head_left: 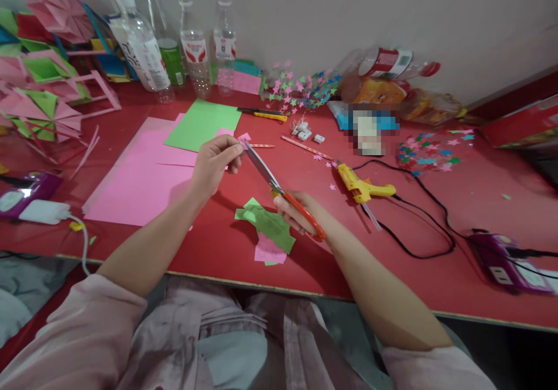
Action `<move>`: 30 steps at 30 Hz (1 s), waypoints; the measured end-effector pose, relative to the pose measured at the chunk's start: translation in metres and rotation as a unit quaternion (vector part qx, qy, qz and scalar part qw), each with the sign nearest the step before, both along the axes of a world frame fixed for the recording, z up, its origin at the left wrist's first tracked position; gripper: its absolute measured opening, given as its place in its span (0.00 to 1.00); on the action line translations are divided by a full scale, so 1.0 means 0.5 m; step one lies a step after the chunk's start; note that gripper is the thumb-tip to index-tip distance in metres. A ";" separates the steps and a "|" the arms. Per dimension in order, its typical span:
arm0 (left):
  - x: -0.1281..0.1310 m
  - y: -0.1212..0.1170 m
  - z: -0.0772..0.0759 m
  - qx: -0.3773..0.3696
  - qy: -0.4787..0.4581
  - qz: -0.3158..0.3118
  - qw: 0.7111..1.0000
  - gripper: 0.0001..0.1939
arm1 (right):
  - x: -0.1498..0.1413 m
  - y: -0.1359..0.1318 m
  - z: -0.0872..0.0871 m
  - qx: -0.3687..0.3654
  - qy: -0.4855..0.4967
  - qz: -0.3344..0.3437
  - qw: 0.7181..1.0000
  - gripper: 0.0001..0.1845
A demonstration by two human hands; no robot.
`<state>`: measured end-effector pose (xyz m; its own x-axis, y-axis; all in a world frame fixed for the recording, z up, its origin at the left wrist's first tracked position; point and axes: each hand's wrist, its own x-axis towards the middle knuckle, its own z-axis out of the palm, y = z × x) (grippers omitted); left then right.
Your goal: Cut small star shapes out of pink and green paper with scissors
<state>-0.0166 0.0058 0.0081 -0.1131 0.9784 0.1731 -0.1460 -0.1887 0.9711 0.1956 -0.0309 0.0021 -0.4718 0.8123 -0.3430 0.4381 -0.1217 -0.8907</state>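
Between the fingertips of my left hand is a small piece of pink paper. My right hand grips a pair of scissors with orange handles, and the blade tips meet the pink piece. Below the scissors, green paper scraps and a pink scrap lie on the red table. Large pink paper sheets rest under and left of my left hand, with a green sheet partly over them.
Right of my hands are a yellow glue gun with a black cord and striped pencils. A yellow utility knife lies farther back. Plastic bottles line the wall. Folded paper crafts fill the left; power strips sit at both sides.
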 end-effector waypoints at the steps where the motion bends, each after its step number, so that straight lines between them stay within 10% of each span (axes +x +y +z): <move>1: 0.000 0.000 0.000 0.000 0.000 0.001 1.000 0.08 | -0.001 -0.001 0.003 0.004 0.000 -0.005 1.000 0.27; 30: 0.000 0.000 -0.002 -0.001 -0.020 -0.003 1.000 0.07 | -0.005 -0.006 0.016 0.014 0.007 -0.023 1.000 0.29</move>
